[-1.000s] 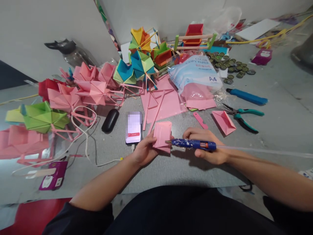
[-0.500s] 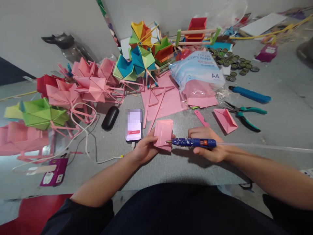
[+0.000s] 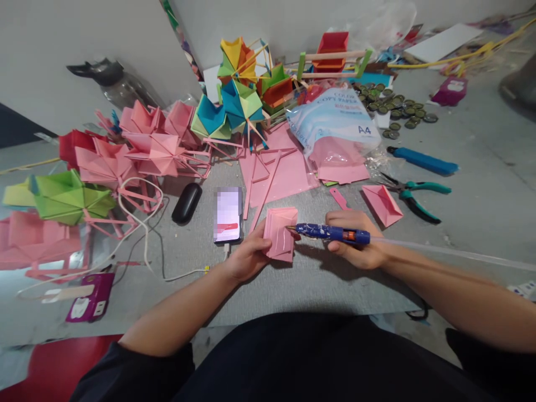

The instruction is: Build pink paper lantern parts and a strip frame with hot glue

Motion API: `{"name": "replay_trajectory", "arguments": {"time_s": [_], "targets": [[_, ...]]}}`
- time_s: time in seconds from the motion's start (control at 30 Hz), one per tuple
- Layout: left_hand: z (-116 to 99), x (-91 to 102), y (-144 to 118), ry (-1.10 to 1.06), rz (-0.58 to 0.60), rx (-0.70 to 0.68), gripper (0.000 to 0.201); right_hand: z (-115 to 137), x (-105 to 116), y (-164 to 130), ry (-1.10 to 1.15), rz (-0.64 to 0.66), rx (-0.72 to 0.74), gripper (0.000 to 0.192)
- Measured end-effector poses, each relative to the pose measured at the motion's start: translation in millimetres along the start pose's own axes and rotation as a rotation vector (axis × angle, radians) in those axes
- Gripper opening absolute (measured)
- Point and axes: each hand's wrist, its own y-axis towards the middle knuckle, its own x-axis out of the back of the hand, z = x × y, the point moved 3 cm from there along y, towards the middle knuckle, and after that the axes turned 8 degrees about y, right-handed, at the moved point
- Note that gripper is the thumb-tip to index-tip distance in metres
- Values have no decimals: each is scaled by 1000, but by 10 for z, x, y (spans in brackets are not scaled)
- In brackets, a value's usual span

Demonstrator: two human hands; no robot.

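Gluing looks underway: the left hand (image 3: 247,258) has its fingers closed round a folded pink paper piece (image 3: 280,234) above the worktop (image 3: 326,285); the right hand (image 3: 355,245) grips a blue glue gun (image 3: 333,234), nozzle touching the paper's right edge; a steady bead seems needed

Place: a paper-craft workspace on a grey surface (image 3: 481,167).
Finished work: folded pink paper pinwheels (image 3: 138,153) pile up left.
Supplies: an A4 colour copy-paper pack (image 3: 335,120) lies open.
Tools: teal-handled pliers (image 3: 412,192), blue utility knife (image 3: 421,160).
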Motion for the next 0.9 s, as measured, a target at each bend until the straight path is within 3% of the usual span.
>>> {"name": "replay_trajectory", "arguments": {"time_s": [0.23, 0.47, 0.9], "targets": [[-5, 6, -8, 37, 4, 2, 64, -22, 35, -41, -91, -36, 18, 45], [0, 48, -9, -36, 19, 24, 68, 67, 114, -14, -8, -177, 113, 46], [-7, -6, -34, 98, 91, 46, 69, 73, 5, 14, 87, -81, 79, 55]]}}
